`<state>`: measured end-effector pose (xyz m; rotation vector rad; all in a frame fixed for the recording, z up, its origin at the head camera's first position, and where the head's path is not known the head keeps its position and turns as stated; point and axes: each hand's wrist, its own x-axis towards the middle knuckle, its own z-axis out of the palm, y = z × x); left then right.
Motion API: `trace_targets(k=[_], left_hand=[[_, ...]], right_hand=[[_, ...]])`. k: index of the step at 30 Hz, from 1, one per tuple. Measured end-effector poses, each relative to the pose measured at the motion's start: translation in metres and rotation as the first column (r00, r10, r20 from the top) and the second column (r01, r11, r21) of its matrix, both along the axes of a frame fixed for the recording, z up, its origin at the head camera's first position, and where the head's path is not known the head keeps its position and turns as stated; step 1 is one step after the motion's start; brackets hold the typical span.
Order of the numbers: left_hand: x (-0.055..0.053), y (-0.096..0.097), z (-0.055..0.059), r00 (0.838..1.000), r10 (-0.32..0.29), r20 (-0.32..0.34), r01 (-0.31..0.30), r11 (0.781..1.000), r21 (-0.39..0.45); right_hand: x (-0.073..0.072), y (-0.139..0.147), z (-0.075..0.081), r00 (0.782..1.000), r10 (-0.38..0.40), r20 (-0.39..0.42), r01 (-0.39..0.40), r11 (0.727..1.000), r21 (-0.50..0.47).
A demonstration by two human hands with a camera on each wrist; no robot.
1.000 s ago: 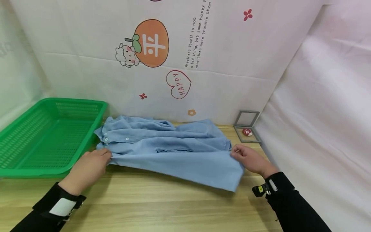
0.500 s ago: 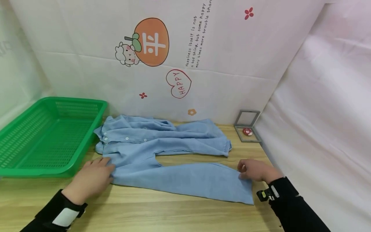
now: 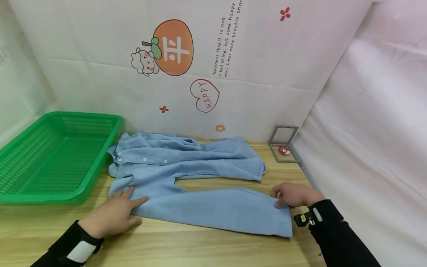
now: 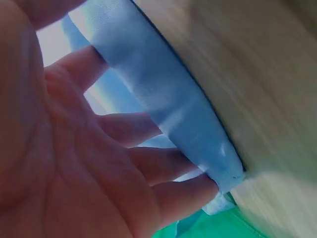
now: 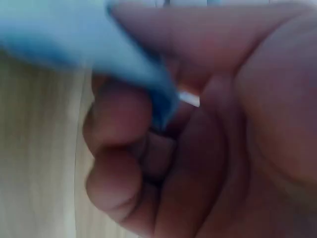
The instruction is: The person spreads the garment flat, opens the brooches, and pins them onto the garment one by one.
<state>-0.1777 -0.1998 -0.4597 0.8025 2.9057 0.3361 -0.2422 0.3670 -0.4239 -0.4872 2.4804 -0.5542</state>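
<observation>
A light blue button-up shirt (image 3: 150,172) lies on the wooden table in the head view, its collar end toward the left. The near sleeve (image 3: 213,209) stretches straight to the right, with a gap of bare wood between it and the shirt's body. My left hand (image 3: 113,215) rests on the shoulder part with fingers spread; in the left wrist view the fingertips touch the blue cloth (image 4: 163,94). At the sleeve's far right end, my right hand (image 3: 293,195) pinches the cuff. The right wrist view has curled fingers (image 5: 121,114) around the cloth edge (image 5: 99,44).
A green plastic basket (image 3: 111,139) stands at the left, close to the shirt's collar. Back right is a small grey-framed case (image 3: 283,136) holding a red round item (image 3: 284,150). White printed cloth (image 3: 247,107) hangs behind, and another white cloth bounds the right side.
The near sleeve has come away from the shirt's body toward the front and now lies flat. My right hand moved with it; my left hand slid nearer and spread its fingers.
</observation>
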Motion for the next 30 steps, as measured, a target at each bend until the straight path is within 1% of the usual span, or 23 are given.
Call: trace_targets(k=[2,4,5,7,8,9,11,12,13,14,16,17,19,21,24,27,29,30], left_hand=[[0.002,0.001,0.002,1.0,-0.026,-0.005,0.026,1.0,0.01],[0.003,0.003,0.004,0.995,-0.091,-0.028,0.092,0.995,0.043],[0.003,0.004,0.005,0.991,-0.131,-0.039,0.133,0.989,0.062],[0.001,0.008,0.006,0.976,-0.208,-0.065,0.213,0.972,0.098],[0.0,0.01,0.007,0.968,-0.24,-0.067,0.247,0.962,0.116],[-0.002,0.013,0.007,0.963,-0.261,-0.06,0.267,0.954,0.133],[-0.008,0.018,0.008,0.96,-0.278,-0.02,0.278,0.949,0.15],[-0.011,0.021,0.008,0.961,-0.276,0.008,0.271,0.951,0.151],[-0.014,0.023,0.008,0.964,-0.261,0.039,0.253,0.956,0.148],[-0.018,0.026,0.007,0.968,-0.239,0.07,0.228,0.964,0.138],[-0.025,0.029,0.004,0.977,-0.191,0.094,0.183,0.979,0.085],[-0.028,0.031,0.002,0.982,-0.162,0.095,0.158,0.986,0.052],[-0.032,0.033,-0.002,0.993,-0.095,0.071,0.096,0.995,-0.016],[-0.036,0.035,-0.005,0.998,-0.039,0.044,0.041,0.997,-0.066],[-0.038,0.038,-0.006,0.998,0.034,0.052,-0.029,0.995,-0.095],[-0.036,0.041,-0.002,0.992,0.084,0.096,-0.073,0.992,-0.105],[-0.034,0.042,0.001,0.987,0.107,0.122,-0.094,0.99,-0.109],[-0.032,0.042,0.002,0.986,0.114,0.125,-0.1,0.988,-0.114]], right_hand=[[0.0,0.002,0.002,0.998,0.034,0.06,-0.034,0.999,-0.012],[0.002,0.002,0.003,0.994,0.062,0.085,-0.063,0.998,0.003],[0.003,0.001,0.003,0.995,0.061,0.078,-0.063,0.998,0.027],[0.007,-0.008,0.003,0.999,0.044,0.017,-0.045,0.996,0.073],[0.008,-0.014,0.003,0.998,0.046,-0.043,-0.042,0.995,0.094],[0.01,-0.022,0.002,0.991,0.056,-0.12,-0.042,0.992,0.115],[0.015,-0.041,0.002,0.964,0.075,-0.254,-0.045,0.992,0.121],[0.019,-0.052,0.001,0.952,0.093,-0.291,-0.063,0.992,0.11],[0.022,-0.062,0.0,0.939,0.121,-0.321,-0.088,0.99,0.115],[0.027,-0.072,-0.002,0.933,0.146,-0.33,-0.113,0.987,0.116],[0.036,-0.088,-0.006,0.938,0.175,-0.3,-0.145,0.982,0.12],[0.042,-0.095,-0.009,0.942,0.186,-0.281,-0.151,0.978,0.141],[0.05,-0.104,-0.013,0.947,0.191,-0.257,-0.145,0.972,0.187],[0.057,-0.109,-0.014,0.952,0.191,-0.239,-0.138,0.965,0.221],[0.063,-0.108,-0.011,0.958,0.204,-0.201,-0.151,0.956,0.252],[0.066,-0.101,-0.004,0.958,0.23,-0.172,-0.187,0.954,0.234],[0.067,-0.096,-0.001,0.959,0.211,-0.19,-0.172,0.964,0.202],[0.068,-0.092,0.001,0.961,0.189,-0.202,-0.148,0.969,0.199]])
